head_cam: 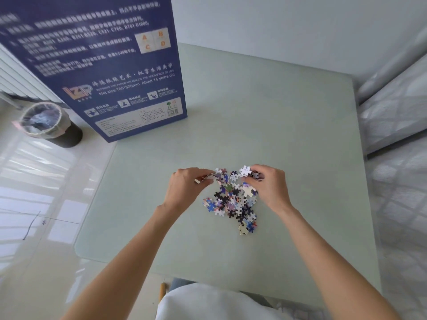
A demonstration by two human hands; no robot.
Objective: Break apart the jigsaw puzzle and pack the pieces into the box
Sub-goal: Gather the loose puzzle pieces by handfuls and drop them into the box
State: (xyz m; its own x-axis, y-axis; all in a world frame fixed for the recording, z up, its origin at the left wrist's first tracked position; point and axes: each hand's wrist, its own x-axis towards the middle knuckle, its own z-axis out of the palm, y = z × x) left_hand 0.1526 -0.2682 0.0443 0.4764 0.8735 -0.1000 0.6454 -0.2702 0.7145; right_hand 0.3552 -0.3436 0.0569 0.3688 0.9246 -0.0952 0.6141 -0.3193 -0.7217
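from the head view, your left hand [184, 183] is pinching a joined strip [211, 176] and your right hand [269, 183] is pinching pieces, both at the far edge of the pile [233, 199] on the surface [277, 116]. the box [111, 72] is standing well beyond the pile, so snapped pieces are risking scattering.

box [97, 65] top cut off; its small print blurred.

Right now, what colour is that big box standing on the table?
The box is dark blue with white printed text and a white label panel near its bottom, seen clearly in the head view.
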